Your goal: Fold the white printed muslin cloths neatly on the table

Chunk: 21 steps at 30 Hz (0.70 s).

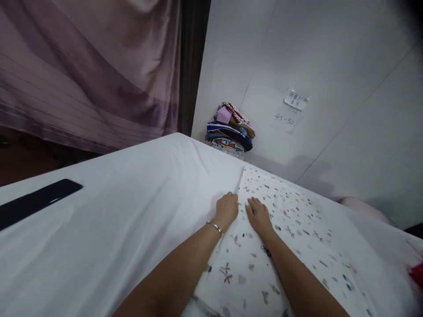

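Observation:
A white cloth [244, 264] printed with small grey, green and brown motifs lies spread over the white-covered surface, running from near my body to the wall side. My left hand [227, 208], with a silver bracelet at its wrist, has its fingers curled at the cloth's left edge; the fingertips are partly hidden. Just to the right, my right hand [259, 215] rests palm down on the print, its fingers stretched out and a little apart. Some folds run through the cloth between the two wrists.
A stack of folded clothes [229, 130] stands by the wall beyond the far edge. Handwritten paper notes [284, 119] are taped to the wall. A flat black object [39, 200] lies at the left. Behind it hangs a mauve curtain [99, 66]. Something red [417, 274] shows at the right edge.

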{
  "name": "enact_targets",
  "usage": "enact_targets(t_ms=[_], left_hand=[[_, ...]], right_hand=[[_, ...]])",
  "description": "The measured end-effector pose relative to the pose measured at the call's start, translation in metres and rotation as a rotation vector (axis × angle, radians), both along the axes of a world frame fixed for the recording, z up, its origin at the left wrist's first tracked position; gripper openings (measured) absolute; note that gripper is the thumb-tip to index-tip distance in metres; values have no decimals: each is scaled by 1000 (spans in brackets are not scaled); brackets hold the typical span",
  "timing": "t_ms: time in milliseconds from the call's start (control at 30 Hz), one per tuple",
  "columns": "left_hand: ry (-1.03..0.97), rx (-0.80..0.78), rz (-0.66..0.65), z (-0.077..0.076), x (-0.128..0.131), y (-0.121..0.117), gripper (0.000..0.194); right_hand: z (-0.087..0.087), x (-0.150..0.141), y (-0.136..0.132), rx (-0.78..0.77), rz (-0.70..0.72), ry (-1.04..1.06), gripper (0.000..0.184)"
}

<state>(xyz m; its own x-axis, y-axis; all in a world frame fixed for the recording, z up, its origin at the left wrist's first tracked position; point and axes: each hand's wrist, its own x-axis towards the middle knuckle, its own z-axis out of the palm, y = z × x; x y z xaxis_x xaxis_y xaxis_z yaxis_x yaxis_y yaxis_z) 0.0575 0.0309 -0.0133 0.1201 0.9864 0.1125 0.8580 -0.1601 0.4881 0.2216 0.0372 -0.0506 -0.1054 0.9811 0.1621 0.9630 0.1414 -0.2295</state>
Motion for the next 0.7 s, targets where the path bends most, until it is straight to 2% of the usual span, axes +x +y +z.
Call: enact_targets(t_ms=[233, 333, 467, 700], left_hand=[[-217, -106, 50, -5, -1, 5, 8], [-255, -160, 85, -6, -1, 9, 13], [-271, -190, 104, -4, -2, 10, 16], [-212, -147, 120, -4, -2, 10, 10]], right_hand=[[1, 1, 0, 10, 11, 7, 47], [1, 1, 0, 19, 13, 1, 46], [0, 1, 0, 19, 6, -4, 46], [2, 1, 0, 18, 18, 9, 47]])
